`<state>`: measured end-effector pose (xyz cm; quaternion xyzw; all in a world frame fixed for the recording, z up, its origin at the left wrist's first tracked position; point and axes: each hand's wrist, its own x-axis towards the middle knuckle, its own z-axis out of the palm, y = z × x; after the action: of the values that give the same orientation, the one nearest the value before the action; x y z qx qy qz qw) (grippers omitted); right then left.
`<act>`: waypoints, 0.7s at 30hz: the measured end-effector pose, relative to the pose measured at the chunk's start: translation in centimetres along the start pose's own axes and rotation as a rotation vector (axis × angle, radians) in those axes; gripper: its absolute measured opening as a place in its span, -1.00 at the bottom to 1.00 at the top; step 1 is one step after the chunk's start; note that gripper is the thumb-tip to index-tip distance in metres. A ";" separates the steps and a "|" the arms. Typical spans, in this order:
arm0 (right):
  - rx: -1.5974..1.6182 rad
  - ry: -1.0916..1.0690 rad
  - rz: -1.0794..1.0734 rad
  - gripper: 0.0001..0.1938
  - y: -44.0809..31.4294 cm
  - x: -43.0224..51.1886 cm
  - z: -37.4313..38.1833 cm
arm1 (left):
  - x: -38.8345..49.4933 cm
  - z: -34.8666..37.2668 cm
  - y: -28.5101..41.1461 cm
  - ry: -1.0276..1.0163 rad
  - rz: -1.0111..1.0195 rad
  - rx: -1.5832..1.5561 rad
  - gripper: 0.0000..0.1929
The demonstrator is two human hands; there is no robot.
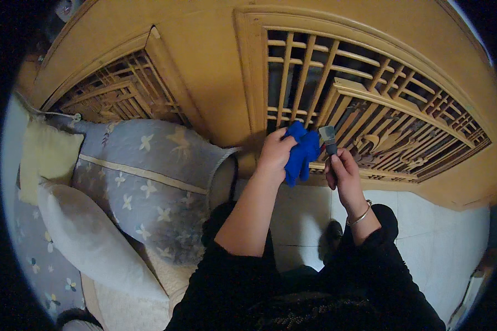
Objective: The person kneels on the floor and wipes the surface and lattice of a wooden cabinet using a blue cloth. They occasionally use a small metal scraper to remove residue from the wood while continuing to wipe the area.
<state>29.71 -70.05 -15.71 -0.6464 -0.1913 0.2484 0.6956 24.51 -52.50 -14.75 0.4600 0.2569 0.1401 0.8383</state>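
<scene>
My left hand (275,151) grips a bunched blue cloth (300,153) in front of a carved wooden lattice panel (372,107). To the right of the cloth, my right hand (344,171) holds a small flat-headed tool (328,135) by its dark handle, its pale flat end pointing up. The tool may be a brush or a scraper; its head is too blurred to settle which. Both hands are close to the lattice's lower left part. Whether the cloth or the tool touches the wood, I cannot tell.
To the left, a seat with a grey floral cover (149,182) meets the wooden frame (190,62). A white cushion (95,236) and a yellow cushion (49,157) rest there. A second lattice panel (120,89) is behind the seat. Pale floor tiles (426,223) lie below.
</scene>
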 end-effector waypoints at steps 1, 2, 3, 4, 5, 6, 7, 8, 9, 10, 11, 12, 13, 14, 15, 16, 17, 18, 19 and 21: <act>0.001 0.009 -0.006 -0.88 0.0 -0.1 -0.2 | -0.1 -0.3 -0.1 0.018 -0.009 0.018 -0.76; 0.001 0.019 -0.013 -0.88 0.0 -0.1 -0.6 | -0.4 -0.6 -0.4 0.042 0.009 0.014 -0.76; 0.006 0.025 -0.018 -0.88 0.1 -0.2 -0.8 | -1.1 -0.7 0.1 0.070 0.028 0.013 -0.76; 0.016 0.026 -0.013 -0.88 0.1 -0.2 -1.0 | -1.6 -0.6 0.4 0.098 0.047 0.013 -0.76; 0.025 0.028 -0.008 -0.88 0.1 -0.3 -1.2 | -1.7 -0.5 0.5 0.104 0.110 0.023 -0.77; 0.034 0.029 -0.003 -0.88 0.0 -0.4 -1.3 | -1.9 -0.4 0.6 0.110 0.173 0.031 -0.78; 0.025 0.025 -0.005 -0.89 -0.1 -0.6 -1.4 | -2.0 -0.3 0.6 0.116 0.236 0.039 -0.79; 0.016 0.021 -0.008 -0.89 -0.2 -0.7 -1.5 | -2.0 0.0 0.5 0.093 0.237 0.079 -0.78; 0.007 0.016 -0.013 -0.89 -0.3 -0.8 -1.5 | -1.6 0.1 0.0 0.076 0.344 0.240 -0.77; 0.014 0.016 -0.008 -0.89 -0.5 -0.9 -1.4 | -0.9 0.1 -0.7 0.057 0.450 0.401 -0.75; 0.021 0.017 -0.003 -0.90 -0.6 -0.9 -1.3 | -0.4 0.2 -1.4 0.036 0.557 0.562 -0.74; 0.029 0.025 0.004 -0.90 -0.6 -1.0 -1.4 | -0.7 1.1 -1.2 0.074 0.783 0.711 -0.76; 0.037 0.020 0.001 -0.90 -0.7 -1.0 -1.5 | -0.7 1.7 -1.2 0.105 0.827 0.805 -0.75; 0.044 0.016 -0.002 -0.90 -1.0 -1.1 -1.7 | -0.6 2.1 -1.3 0.135 0.870 0.900 -0.75; 0.052 0.008 -0.006 -0.90 -1.2 -1.1 -1.8 | -0.5 2.5 -1.3 0.168 0.915 0.995 -0.74; 0.042 0.019 -0.001 -0.90 -1.4 -1.3 -1.8 | -0.6 2.7 -1.1 0.188 0.928 1.042 -0.75; 0.032 0.028 0.004 -0.90 -1.6 -1.4 -1.8 | -0.6 2.9 -1.4 0.204 0.920 1.104 -0.75; 0.021 0.033 0.009 -0.89 -1.8 -1.4 -1.8 | -0.7 2.9 -1.7 0.226 0.913 1.166 -0.74; 0.020 0.026 0.001 -0.89 -1.9 -1.5 -1.9 | -0.7 2.9 -1.9 0.249 0.904 1.228 -0.74; 0.016 0.012 -0.014 -0.89 -2.0 -1.6 -2.2 | -0.3 2.9 -1.7 0.257 0.966 1.244 -0.74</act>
<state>29.89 -72.86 -13.80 -0.6410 -0.1895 0.2413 0.7036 25.88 -55.58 -14.83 0.8841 0.1549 0.3709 0.2382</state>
